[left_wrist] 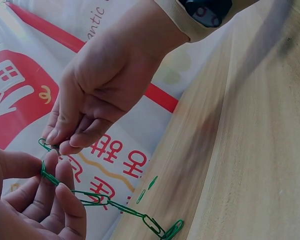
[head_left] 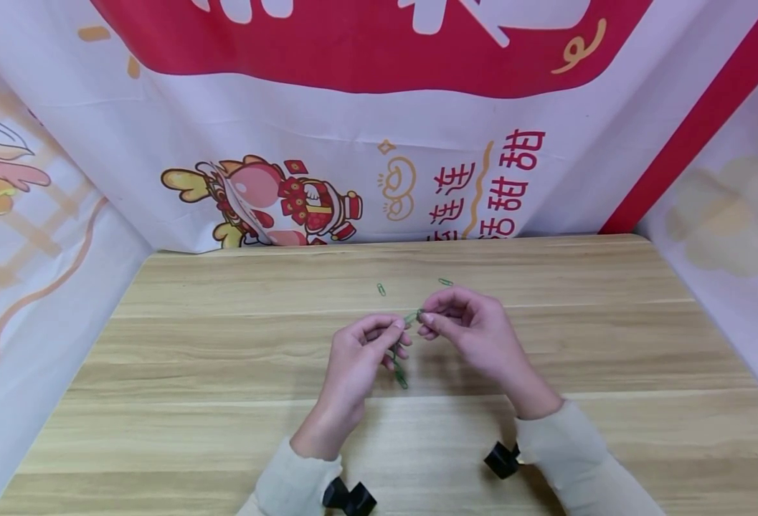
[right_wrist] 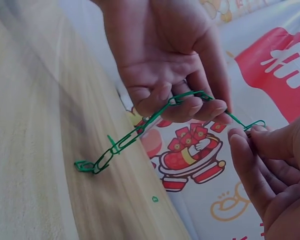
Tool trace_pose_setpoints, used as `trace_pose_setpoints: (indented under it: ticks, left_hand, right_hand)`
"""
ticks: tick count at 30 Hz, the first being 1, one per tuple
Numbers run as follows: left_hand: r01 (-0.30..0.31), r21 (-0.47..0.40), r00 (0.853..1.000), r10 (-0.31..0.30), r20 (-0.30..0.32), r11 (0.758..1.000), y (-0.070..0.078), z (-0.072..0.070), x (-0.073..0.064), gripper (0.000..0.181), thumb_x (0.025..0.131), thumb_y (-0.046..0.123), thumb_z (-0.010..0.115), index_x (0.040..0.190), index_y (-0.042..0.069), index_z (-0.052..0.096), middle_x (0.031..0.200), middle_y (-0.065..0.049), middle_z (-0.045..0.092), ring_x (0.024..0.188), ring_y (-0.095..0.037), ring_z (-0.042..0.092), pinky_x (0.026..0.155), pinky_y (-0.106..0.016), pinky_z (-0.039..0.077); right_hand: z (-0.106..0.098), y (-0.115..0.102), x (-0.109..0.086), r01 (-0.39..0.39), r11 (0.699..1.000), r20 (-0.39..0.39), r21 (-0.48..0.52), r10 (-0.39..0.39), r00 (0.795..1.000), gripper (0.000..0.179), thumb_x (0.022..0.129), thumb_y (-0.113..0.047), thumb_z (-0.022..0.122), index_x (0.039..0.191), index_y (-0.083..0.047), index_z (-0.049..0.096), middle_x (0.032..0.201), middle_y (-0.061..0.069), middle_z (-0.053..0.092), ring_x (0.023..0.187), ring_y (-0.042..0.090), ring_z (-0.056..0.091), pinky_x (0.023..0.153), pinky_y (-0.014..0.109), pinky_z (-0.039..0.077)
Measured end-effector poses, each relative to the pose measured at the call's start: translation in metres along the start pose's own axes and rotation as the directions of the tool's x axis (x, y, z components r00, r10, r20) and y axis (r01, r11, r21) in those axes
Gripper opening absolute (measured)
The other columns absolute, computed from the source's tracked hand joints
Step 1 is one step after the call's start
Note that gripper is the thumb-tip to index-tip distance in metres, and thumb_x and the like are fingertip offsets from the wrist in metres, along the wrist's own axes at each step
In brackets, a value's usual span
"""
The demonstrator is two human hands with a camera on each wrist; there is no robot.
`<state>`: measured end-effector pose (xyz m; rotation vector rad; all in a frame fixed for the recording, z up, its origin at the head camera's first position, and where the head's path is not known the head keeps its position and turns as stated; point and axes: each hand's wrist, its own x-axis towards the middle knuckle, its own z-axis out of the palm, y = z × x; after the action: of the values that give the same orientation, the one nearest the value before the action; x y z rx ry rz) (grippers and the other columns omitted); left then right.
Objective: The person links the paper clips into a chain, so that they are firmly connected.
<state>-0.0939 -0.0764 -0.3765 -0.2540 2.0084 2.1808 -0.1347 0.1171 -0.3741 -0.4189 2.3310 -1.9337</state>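
A chain of green paper clips [right_wrist: 132, 134] runs across the fingers of my left hand [head_left: 361, 355], and its far end hangs down toward the wooden table. Thumb and index finger of that hand pinch the chain's upper end. Close beside it, my right hand [head_left: 478, 330] pinches a green paper clip [right_wrist: 256, 123] between thumb and fingertips. The wire loop of this clip sticks out past the right fingertips, right at the chain's end; fingertips partly hide where the two meet. Both hands are held above the table, fingertips nearly together.
Two loose green paper clips lie on the wooden table [head_left: 159, 373] beyond the hands: one paper clip [head_left: 381, 289] left of centre, another paper clip [head_left: 445, 282] near the right hand. A printed cloth [head_left: 327, 115] hangs behind the table, with more cloth at both sides.
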Motion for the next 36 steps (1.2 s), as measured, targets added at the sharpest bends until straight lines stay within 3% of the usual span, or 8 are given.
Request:
trace_pose_setpoints:
  ticks: [10, 15, 21, 28, 36]
  left_hand:
    - [0.000, 0.002, 1.000, 0.000, 0.008, 1.000, 0.0000, 0.0003, -0.0005, 0.019, 0.106, 0.017, 0.068, 0.118, 0.005, 0.076, 0.097, -0.006, 0.078, 0.082, -0.014, 0.071, 0.068, -0.022, 0.054]
    - [0.006, 0.014, 1.000, -0.007, 0.009, 1.000, -0.0002, 0.0001, -0.0008, 0.019, 0.106, 0.018, 0.068, 0.119, 0.006, 0.076, 0.099, -0.006, 0.078, 0.083, -0.014, 0.071, 0.070, -0.023, 0.054]
    - [0.009, 0.015, 1.000, -0.009, 0.000, 1.000, -0.0005, 0.0007, -0.0005, 0.019, 0.105, 0.017, 0.069, 0.120, 0.006, 0.076, 0.100, -0.007, 0.078, 0.083, -0.014, 0.070, 0.070, -0.022, 0.054]
    - [0.002, -0.003, 1.000, -0.002, -0.006, 1.000, -0.0002, 0.0003, -0.0011, 0.019, 0.105, 0.016, 0.069, 0.120, 0.005, 0.076, 0.100, -0.009, 0.078, 0.082, -0.014, 0.070, 0.068, -0.021, 0.053]
    - [0.003, -0.013, 1.000, -0.003, -0.005, 1.000, 0.0004, -0.0011, -0.0009, 0.019, 0.105, 0.018, 0.070, 0.119, 0.007, 0.076, 0.104, -0.011, 0.078, 0.085, -0.017, 0.071, 0.069, -0.022, 0.053]
  right_hand:
    - [0.0035, 0.0032, -0.0015, 0.058, 0.998, -0.046, -0.026, -0.059, 0.997, 0.010, 0.099, 0.002, 0.073, 0.109, 0.002, 0.073, 0.100, 0.020, 0.077, 0.082, 0.015, 0.078, 0.077, 0.032, 0.067]
    - [0.0050, 0.0031, -0.0024, 0.103, 0.990, -0.061, -0.092, -0.109, 0.992, 0.009, 0.098, 0.002, 0.074, 0.107, -0.002, 0.075, 0.098, 0.014, 0.079, 0.081, 0.015, 0.078, 0.075, 0.034, 0.067]
    - [0.0061, 0.0035, -0.0021, 0.180, 0.966, -0.062, -0.186, -0.194, 0.979, 0.011, 0.097, 0.003, 0.075, 0.104, -0.005, 0.075, 0.096, 0.009, 0.080, 0.080, 0.014, 0.078, 0.075, 0.032, 0.067]
    - [0.0078, 0.0034, -0.0024, 0.288, 0.924, -0.058, -0.252, -0.311, 0.949, 0.015, 0.095, 0.009, 0.074, 0.103, -0.004, 0.076, 0.094, 0.008, 0.081, 0.081, 0.014, 0.078, 0.076, 0.031, 0.067]
    - [0.0066, 0.0047, -0.0038, 0.265, 0.917, -0.024, -0.299, -0.285, 0.958, 0.010, 0.096, 0.000, 0.078, 0.102, -0.009, 0.076, 0.093, 0.004, 0.079, 0.082, 0.012, 0.074, 0.078, 0.027, 0.064]
